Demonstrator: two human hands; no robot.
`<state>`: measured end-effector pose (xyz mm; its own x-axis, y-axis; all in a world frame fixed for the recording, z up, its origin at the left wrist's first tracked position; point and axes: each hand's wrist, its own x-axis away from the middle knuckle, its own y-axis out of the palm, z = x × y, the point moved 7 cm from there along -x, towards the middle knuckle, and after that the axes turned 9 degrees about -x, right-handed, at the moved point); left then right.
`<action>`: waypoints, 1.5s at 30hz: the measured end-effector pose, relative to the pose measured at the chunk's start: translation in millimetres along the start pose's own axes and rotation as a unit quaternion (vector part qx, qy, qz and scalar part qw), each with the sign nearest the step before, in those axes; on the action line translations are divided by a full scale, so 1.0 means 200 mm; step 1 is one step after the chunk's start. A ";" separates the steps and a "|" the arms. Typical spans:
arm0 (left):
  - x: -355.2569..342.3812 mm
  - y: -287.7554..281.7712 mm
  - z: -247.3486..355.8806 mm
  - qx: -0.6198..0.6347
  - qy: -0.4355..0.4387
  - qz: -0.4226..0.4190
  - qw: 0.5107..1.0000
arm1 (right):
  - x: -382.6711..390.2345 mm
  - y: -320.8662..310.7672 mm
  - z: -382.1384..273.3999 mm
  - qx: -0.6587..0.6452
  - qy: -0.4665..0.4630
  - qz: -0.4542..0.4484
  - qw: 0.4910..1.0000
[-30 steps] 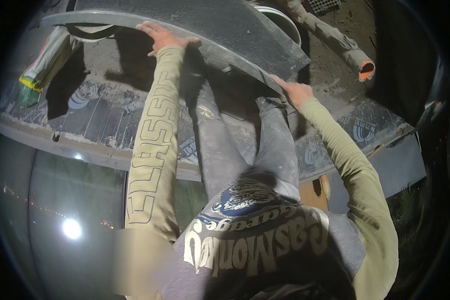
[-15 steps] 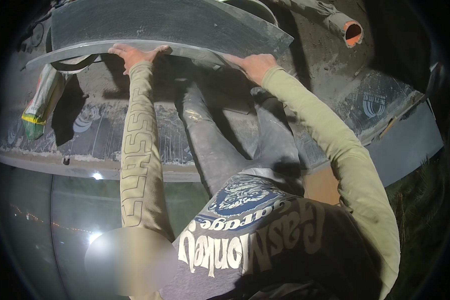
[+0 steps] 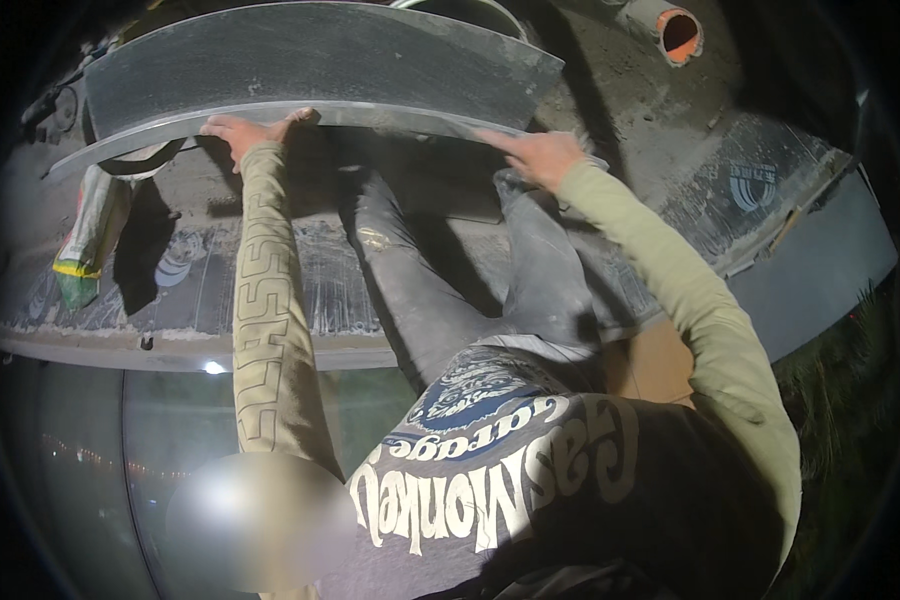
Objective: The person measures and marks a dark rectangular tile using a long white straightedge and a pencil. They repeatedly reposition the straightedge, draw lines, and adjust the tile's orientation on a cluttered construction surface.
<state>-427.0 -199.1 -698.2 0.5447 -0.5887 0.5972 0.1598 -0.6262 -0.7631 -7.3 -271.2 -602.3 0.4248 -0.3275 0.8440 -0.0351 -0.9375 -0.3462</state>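
Observation:
A long, thin grey bar like a metal straightedge [image 3: 370, 114] runs along the near side of a dark grey slab [image 3: 320, 55], its left end reaching past the slab. My left hand [image 3: 250, 136] is closed over the bar left of its middle, thumb stretched to the right. Near the bar's right end, my right hand [image 3: 545, 157] grips it with the index finger laid along it. The undersides of both hands are hidden, so I cannot see how far the fingers wrap around.
A white bag with a yellow and green end [image 3: 88, 235] lies at the left. Bucket-like rims [image 3: 470, 10] show behind the slab. An orange pipe end [image 3: 680, 38] sticks up at the far right. Dusty dark panels [image 3: 340, 290] end at a near ledge above glass.
My right hand has slid to the right relative to the slab, towards the bar's right end. My left hand keeps its hold. The whole view has shifted slightly.

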 end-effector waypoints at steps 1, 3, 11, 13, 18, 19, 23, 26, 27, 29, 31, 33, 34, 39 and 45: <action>-0.03 0.00 -0.03 -0.006 0.001 0.020 1.000 | -0.10 -0.02 -0.11 -0.001 -0.015 0.008 1.000; -0.06 0.07 -0.06 -0.012 0.008 0.039 0.999 | -0.28 -0.04 -0.28 0.005 -0.033 0.016 0.999; -0.07 0.07 -0.05 0.002 0.023 0.034 0.999 | -0.26 -0.07 -0.26 -0.048 -0.027 0.046 0.997; -0.08 0.07 -0.05 0.005 0.014 0.014 1.000 | -0.33 -0.08 -0.30 -0.051 -0.026 0.047 0.997; -0.09 0.07 -0.07 -0.008 0.013 0.018 1.000 | -0.48 -0.09 -0.39 -0.025 -0.033 0.021 0.999; -0.08 0.07 -0.06 -0.016 0.016 0.028 0.999 | -0.49 -0.09 -0.38 -0.024 -0.028 0.018 0.999; -0.06 0.05 -0.03 -0.031 0.023 0.025 0.999 | -0.27 0.03 -0.08 -0.030 0.002 0.016 0.999; -0.06 0.09 -0.04 -0.047 0.021 0.011 0.999 | 0.11 0.13 0.38 0.013 0.099 -0.070 0.993; -0.07 0.11 -0.04 -0.052 0.025 0.010 0.998 | 0.27 0.23 0.65 0.049 0.139 -0.095 0.985; -0.10 0.13 -0.06 -0.068 0.031 0.011 0.997 | 0.40 0.30 0.82 0.072 0.190 -0.122 0.971; -0.11 0.10 -0.08 -0.064 0.020 0.029 0.997 | 0.43 0.14 0.68 0.057 0.205 -0.119 0.970; -0.07 0.07 -0.07 -0.044 0.016 0.050 0.998 | 0.29 0.06 0.39 -0.012 0.095 -0.018 0.995; -0.04 0.06 -0.05 -0.047 0.007 0.020 0.999 | 0.19 0.00 0.20 -0.021 0.069 0.004 0.997; 0.00 -0.02 0.00 -0.038 -0.019 -0.041 0.998 | -0.38 -0.11 -0.38 -0.023 -0.032 0.035 0.999; 0.01 -0.04 0.02 -0.042 -0.012 -0.035 0.998 | -0.50 -0.09 -0.41 -0.007 -0.031 0.022 0.999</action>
<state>-424.9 -192.3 -691.7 0.5543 -0.5300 0.6417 0.1287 -0.7072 -0.6952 -122.6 -230.9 -646.7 0.4783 -0.3618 0.8002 -0.0676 -0.9236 -0.3772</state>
